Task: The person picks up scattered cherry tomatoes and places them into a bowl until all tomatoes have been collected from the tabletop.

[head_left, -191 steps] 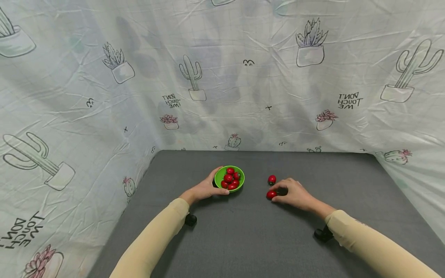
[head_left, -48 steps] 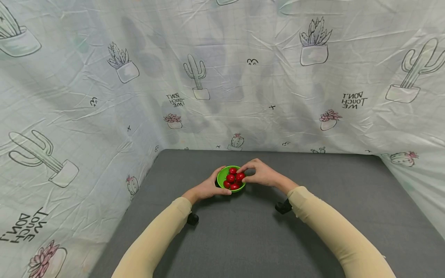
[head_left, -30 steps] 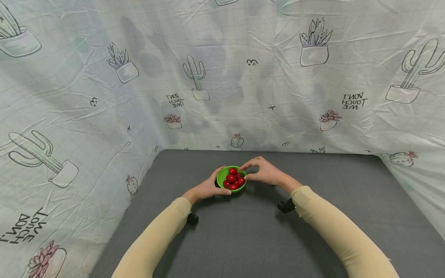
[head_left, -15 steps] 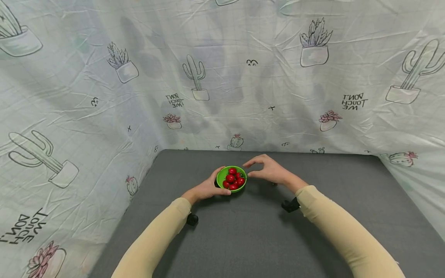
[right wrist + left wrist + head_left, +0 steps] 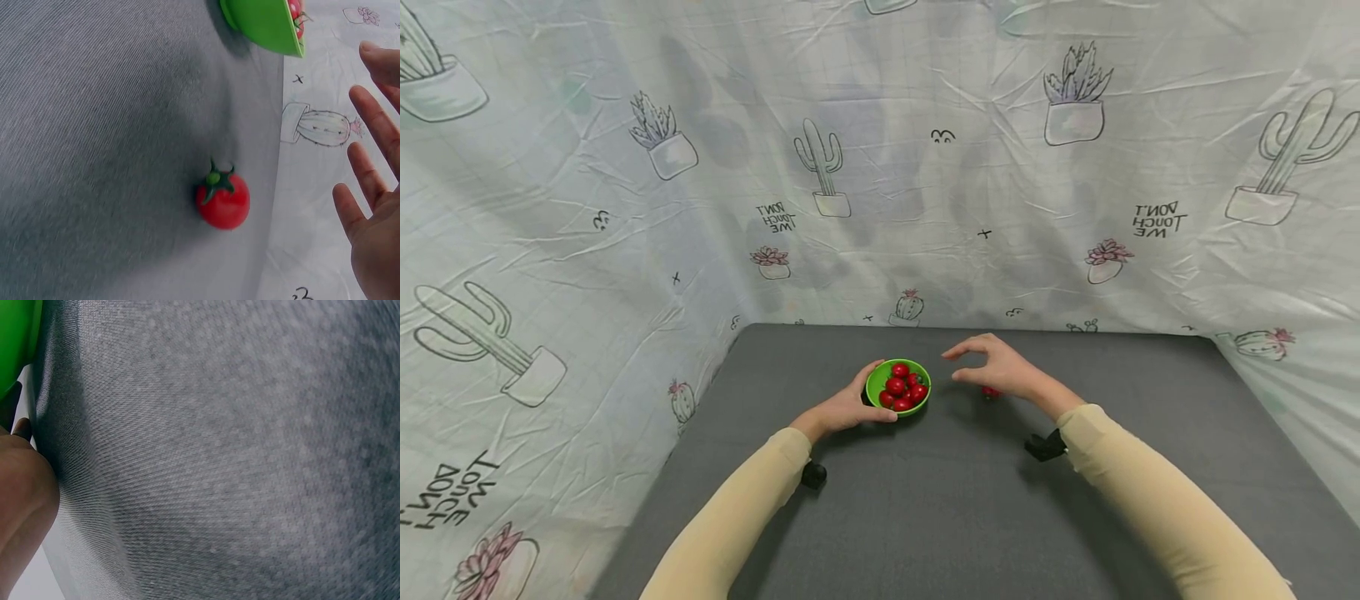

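Note:
A small green bowl (image 5: 874, 395) with several red cherry tomatoes (image 5: 895, 386) in it stands toward the back of the table. My left hand (image 5: 842, 408) holds the bowl from its left side, the thumb at the near rim and the fingers behind. In the left wrist view only part of the bowl (image 5: 15, 337) shows beside the hand (image 5: 25, 494). Right of the bowl, my right hand (image 5: 1000, 368) hovers with thumb and fingers apart, holding nothing. Partly hidden beneath it, one cherry tomato (image 5: 990, 392) lies on the table; its green stem shows in the right wrist view.
A dark grey cloth covers the table (image 5: 910, 517). White sheets (image 5: 880, 183) printed with cactus drawings hang behind and at both sides. A black wrist camera (image 5: 814, 476) sits under the left wrist and another (image 5: 1045, 446) under the right.
My right hand pinched a tomato from the table, set it in the bowl and let go. It has since drawn back rightward over the other tomato. My left hand stays on the bowl.

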A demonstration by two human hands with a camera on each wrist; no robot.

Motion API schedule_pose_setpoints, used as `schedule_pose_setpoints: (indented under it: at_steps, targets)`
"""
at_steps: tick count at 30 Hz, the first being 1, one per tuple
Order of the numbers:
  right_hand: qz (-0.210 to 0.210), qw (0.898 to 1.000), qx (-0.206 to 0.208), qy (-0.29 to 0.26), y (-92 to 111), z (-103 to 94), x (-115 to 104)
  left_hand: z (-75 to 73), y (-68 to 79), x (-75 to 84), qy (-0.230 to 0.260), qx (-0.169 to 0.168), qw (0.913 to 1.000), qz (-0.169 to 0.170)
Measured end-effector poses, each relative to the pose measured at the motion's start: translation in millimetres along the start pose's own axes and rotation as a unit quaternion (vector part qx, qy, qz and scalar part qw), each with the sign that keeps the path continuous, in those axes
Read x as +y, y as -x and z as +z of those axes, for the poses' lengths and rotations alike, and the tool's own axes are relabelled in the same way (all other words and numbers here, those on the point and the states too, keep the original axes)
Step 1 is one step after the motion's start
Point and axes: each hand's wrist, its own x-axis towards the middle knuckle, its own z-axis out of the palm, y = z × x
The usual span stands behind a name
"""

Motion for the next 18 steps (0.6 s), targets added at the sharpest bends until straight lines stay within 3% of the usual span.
schedule_pose_setpoints:
  at_steps: [18]
  targets:
    - [0.015,1.000,0.012,-0.004,29.6,-20.8,25.3,1.7,1.9,1.0,-0.005,0.005,1.0000,0.001]
